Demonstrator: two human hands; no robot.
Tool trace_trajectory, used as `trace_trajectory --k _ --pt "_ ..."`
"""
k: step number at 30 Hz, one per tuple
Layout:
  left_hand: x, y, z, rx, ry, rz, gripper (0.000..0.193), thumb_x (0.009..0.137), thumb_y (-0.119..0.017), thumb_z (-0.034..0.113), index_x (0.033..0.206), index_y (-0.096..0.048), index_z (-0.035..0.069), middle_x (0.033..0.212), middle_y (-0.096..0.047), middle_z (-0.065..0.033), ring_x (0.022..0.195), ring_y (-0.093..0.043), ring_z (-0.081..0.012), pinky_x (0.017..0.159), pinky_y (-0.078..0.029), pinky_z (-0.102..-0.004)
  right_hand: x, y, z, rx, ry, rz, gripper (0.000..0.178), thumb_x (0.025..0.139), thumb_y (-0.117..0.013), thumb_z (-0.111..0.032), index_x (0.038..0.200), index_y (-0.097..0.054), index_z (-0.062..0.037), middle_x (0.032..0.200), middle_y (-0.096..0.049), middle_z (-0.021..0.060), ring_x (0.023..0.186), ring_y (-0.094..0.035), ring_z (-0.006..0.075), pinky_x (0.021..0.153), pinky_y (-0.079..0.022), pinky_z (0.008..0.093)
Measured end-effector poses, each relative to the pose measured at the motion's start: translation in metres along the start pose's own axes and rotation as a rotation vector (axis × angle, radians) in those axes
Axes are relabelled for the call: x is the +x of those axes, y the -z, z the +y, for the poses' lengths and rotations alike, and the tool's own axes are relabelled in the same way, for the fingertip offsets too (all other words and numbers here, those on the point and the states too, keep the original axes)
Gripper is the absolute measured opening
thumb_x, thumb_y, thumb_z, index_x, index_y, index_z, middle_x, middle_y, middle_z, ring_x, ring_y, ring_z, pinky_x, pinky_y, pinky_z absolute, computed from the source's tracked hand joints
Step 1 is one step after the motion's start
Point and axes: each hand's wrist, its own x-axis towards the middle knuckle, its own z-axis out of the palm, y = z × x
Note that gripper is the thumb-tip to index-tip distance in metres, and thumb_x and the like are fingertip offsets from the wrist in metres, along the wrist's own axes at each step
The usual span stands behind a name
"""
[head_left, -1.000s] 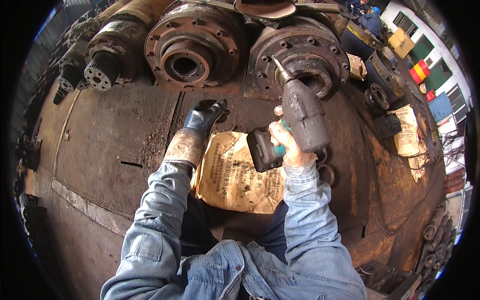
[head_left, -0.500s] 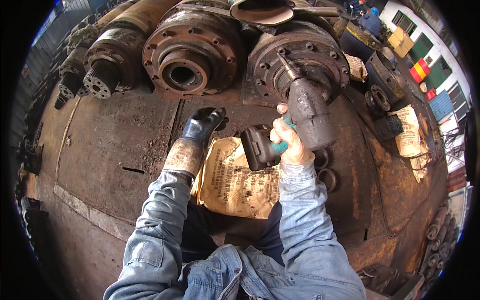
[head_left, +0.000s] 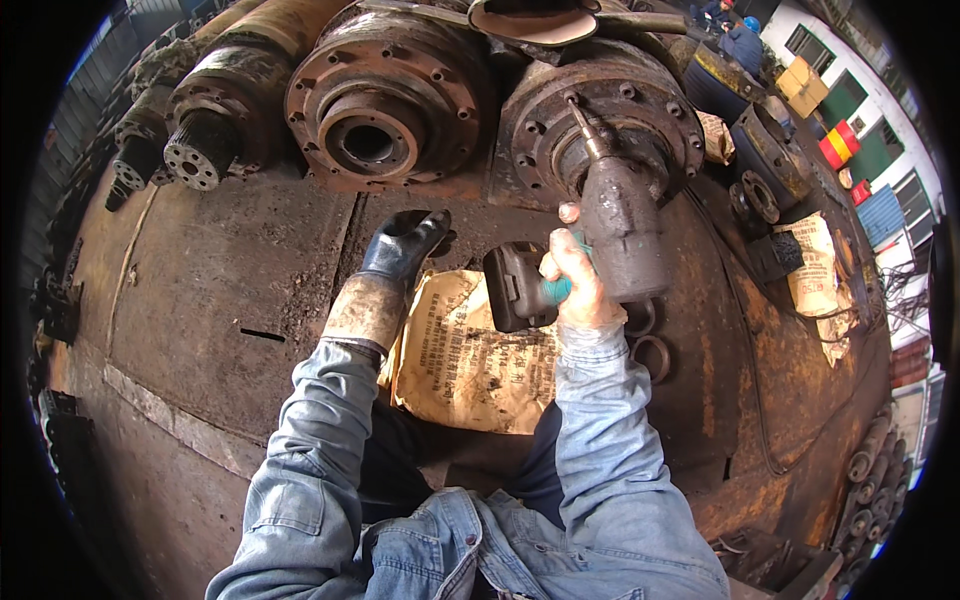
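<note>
My right hand, in a thin pale glove, is closed around the teal grip of a cordless impact driver. Dark grime coats the driver's body, and its black battery sticks out to the left. The slim bit points forward, its tip over the upper left of the right round flange, by the ring of bolts. Whether the tip sits in a bolt head I cannot tell. My left hand, in a dark coated glove, is curled above the bench left of the driver; its palm is hidden.
A rusty flanged cylinder lies left of the right flange, with splined shafts beyond it. A printed paper sack lies before me. Rings rest beside my right wrist. Two people are at the far right.
The view has shifted slightly. The driver's bit has moved a little up and to the right in the picture. My left glove is curled somewhat more, and my right hand keeps its grip.
</note>
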Motion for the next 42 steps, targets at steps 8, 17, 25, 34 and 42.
trace_trajectory --k 8,17,25,34,42 --pt "-0.004 -0.001 -0.008 0.155 -0.006 -0.027 0.044 0.090 -0.074 0.021 0.121 -0.060 -0.008 0.110 -0.070 -0.0165 0.094 -0.070 -0.0241 0.082 -0.057 -0.0348 0.000 -0.018 0.010 -0.205 0.149 0.023 0.026 0.086 -0.070 -0.003 0.110 -0.061 -0.0043 0.098 -0.062 0.0050 0.066 -0.055 0.0131 0.057 -0.047 0.0287" --pt "-0.001 0.000 -0.008 0.122 0.006 -0.004 0.044 0.091 -0.073 0.020 0.122 -0.059 -0.008 0.111 -0.070 -0.0172 0.097 -0.070 -0.0242 0.085 -0.057 -0.0347 0.011 0.010 0.023 0.239 -0.066 -0.050 0.024 0.087 -0.069 -0.004 0.109 -0.061 -0.0044 0.098 -0.061 0.0049 0.066 -0.055 0.0126 0.059 -0.047 0.0275" --pt "-0.001 -0.001 -0.010 0.141 0.024 -0.034 0.047 0.092 -0.072 0.022 0.126 -0.056 -0.007 0.110 -0.069 -0.0167 0.094 -0.070 -0.0226 0.081 -0.057 -0.0319 0.014 0.024 0.027 0.235 -0.112 -0.108 0.026 0.087 -0.070 -0.006 0.110 -0.060 -0.0035 0.095 -0.061 0.0054 0.067 -0.056 0.0132 0.059 -0.047 0.0277" --pt "-0.008 -0.013 -0.008 0.071 -0.001 0.013 0.046 0.087 -0.077 0.022 0.118 -0.061 -0.008 0.107 -0.071 -0.0185 0.094 -0.071 -0.0281 0.085 -0.057 -0.0380 0.009 0.017 0.012 0.170 -0.073 -0.047 0.023 0.086 -0.069 -0.001 0.108 -0.063 -0.0028 0.096 -0.064 0.0062 0.069 -0.058 0.0125 0.058 -0.047 0.0258" --pt "-0.005 -0.009 -0.009 0.091 0.057 -0.044 0.051 0.090 -0.074 0.020 0.126 -0.053 -0.010 0.113 -0.067 -0.0188 0.096 -0.070 -0.0251 0.080 -0.059 -0.0323 0.002 0.001 -0.008 -0.019 0.011 -0.055 0.028 0.087 -0.070 -0.003 0.114 -0.060 -0.0051 0.102 -0.061 0.0043 0.065 -0.053 0.0123 0.059 -0.045 0.0289"
